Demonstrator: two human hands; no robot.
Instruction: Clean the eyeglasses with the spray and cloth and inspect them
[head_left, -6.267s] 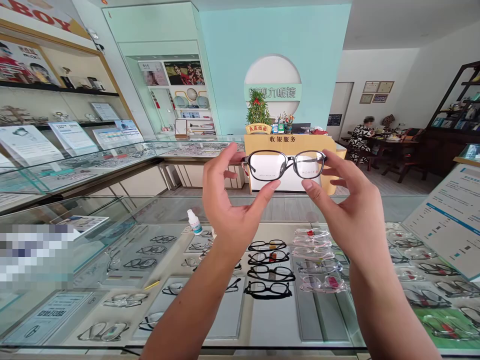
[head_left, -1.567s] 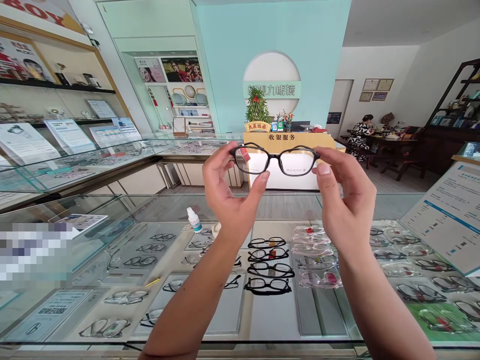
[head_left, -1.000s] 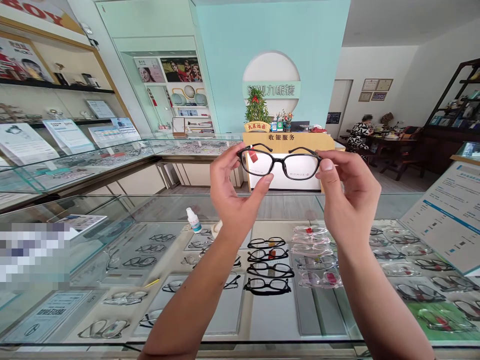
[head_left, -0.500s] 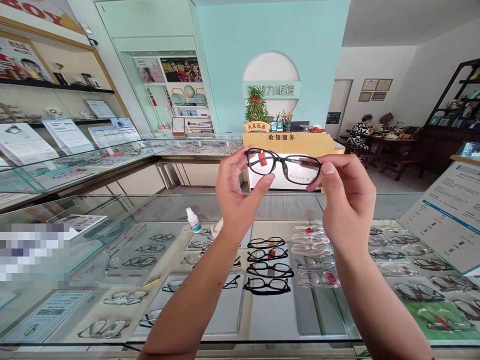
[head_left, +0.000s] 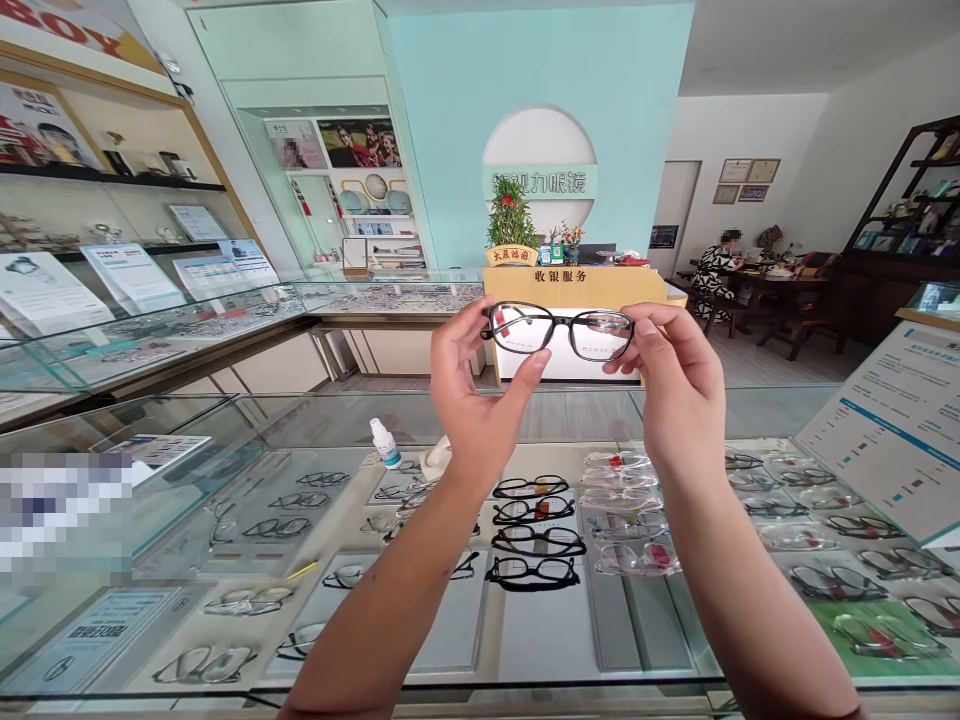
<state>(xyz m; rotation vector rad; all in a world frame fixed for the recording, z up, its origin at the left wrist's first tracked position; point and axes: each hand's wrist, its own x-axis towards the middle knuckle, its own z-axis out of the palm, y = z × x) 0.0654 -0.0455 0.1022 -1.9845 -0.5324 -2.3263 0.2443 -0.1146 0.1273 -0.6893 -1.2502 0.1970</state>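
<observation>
Black-rimmed eyeglasses (head_left: 562,321) up in the air over the bench (head_left: 450,687), in view just past its far edge, front roughly level. Both hands on them. The left hand (head_left: 474,385) has its grip clenched on one end of the frame, thumb against the lower rim, fingers around the outer corner. The right hand (head_left: 681,375) pinches the opposite end between thumb and fingers near the hinge. Demo lenses in; lettering on the right one, red tag seen through the left one, temple arms visible behind.

Bench is glass-topped. Mid-bench, below the hands: column of four black frames (head_left: 539,542), beside it a column of clear and pinkish frames (head_left: 621,498). White bottle (head_left: 385,445) with blue label toward the far edge, left of center. Yellow stick (head_left: 304,571) nearer the left side. Green mat (head_left: 840,665) with frames at the near right corner; printed sign (head_left: 892,430) leaning along the right edge. Beyond: wooden cashier stand (head_left: 622,290), seated person (head_left: 712,275) back right.
</observation>
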